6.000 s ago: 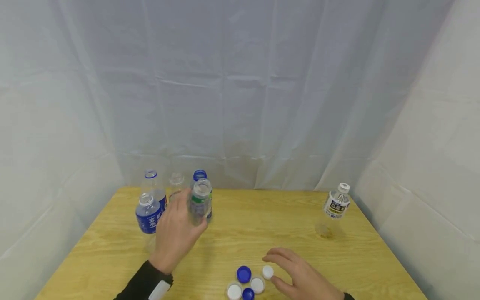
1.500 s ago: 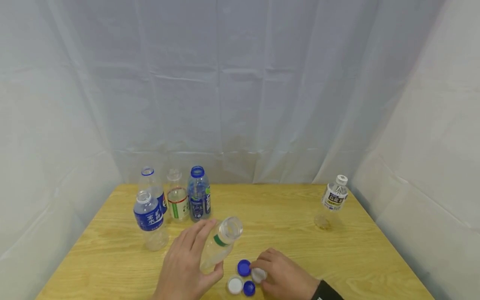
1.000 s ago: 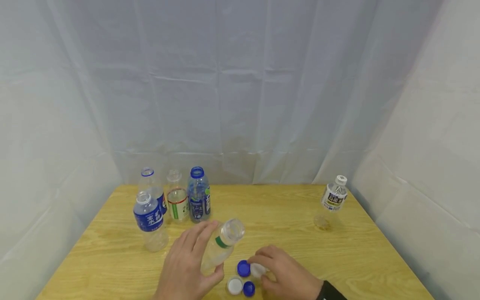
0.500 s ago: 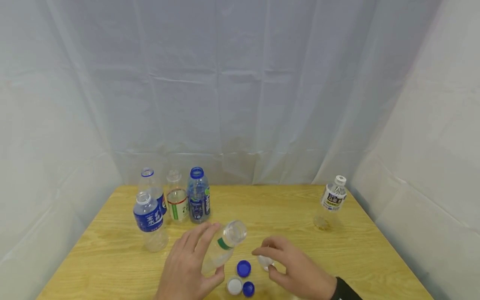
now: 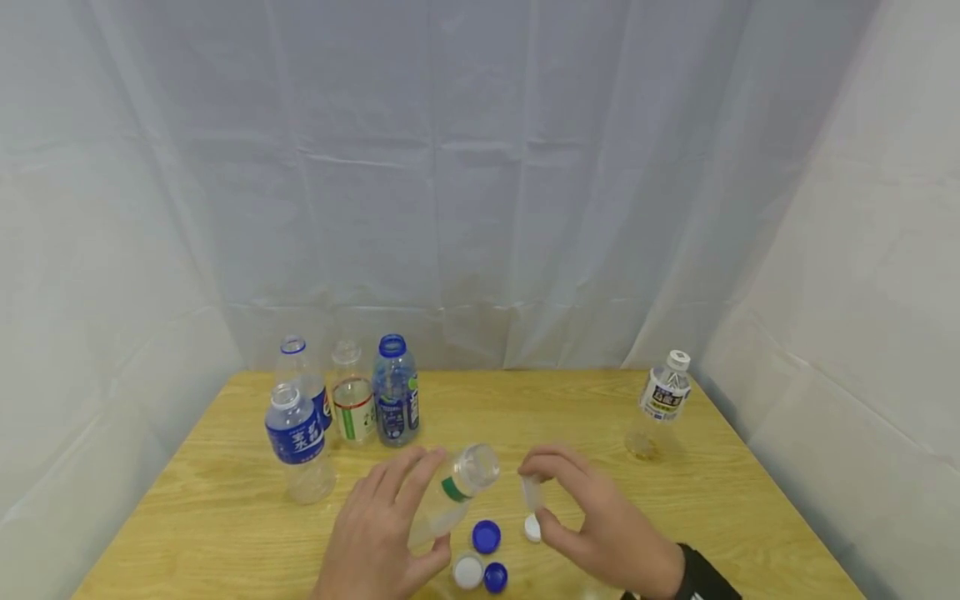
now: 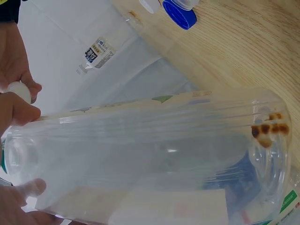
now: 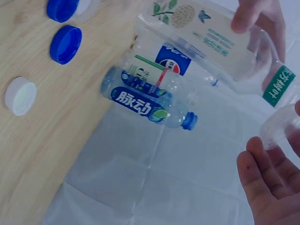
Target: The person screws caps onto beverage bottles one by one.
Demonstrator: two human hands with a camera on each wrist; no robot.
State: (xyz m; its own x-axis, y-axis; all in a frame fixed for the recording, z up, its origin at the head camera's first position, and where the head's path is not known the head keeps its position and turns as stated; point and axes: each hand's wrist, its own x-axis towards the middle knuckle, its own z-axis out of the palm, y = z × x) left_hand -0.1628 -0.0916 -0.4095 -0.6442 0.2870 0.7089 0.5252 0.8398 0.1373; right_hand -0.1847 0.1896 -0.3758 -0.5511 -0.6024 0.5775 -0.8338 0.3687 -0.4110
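Green-banded bottle (image 5: 437, 515): we see it tilted inside the left fingers, its uncapped mouth leaning toward the right fingers; the left wrist view shows brown marks near its base.
Left hand (image 5: 378, 537): we see its fingers and thumb wrapped round the bottle, 1 side each.
Right hand (image 5: 611, 529): we see a narrow pinch, thumb below and fingertips above, with a cap between them.
Translucent cap (image 5: 532, 493): it stands on edge in that right pinch, facing the bottle's mouth and apart from it.
Caps on the table: we count 4 near the fingers. The first white cap (image 5: 532, 527) lies just beside the right thumb; the large blue cap (image 5: 486, 537) lies between the 2 thumbs; the small blue cap (image 5: 496, 577) and second white cap (image 5: 468, 571) lie nearer us, below the left thumb.
Bottles beyond the left fingers: we count 4, upright and uncapped: the blue-labelled water bottle (image 5: 296, 437), blue-rimmed bottle (image 5: 322, 408), green-striped bottle (image 5: 354, 408) and blue bottle (image 5: 395, 398).
Capped bottle (image 5: 666, 400): it stands well apart from the right fingers, beyond them and to the right.
Sheet (image 5: 480, 208): it hangs creased behind the wooden table (image 5: 555, 417), well beyond all our fingers.
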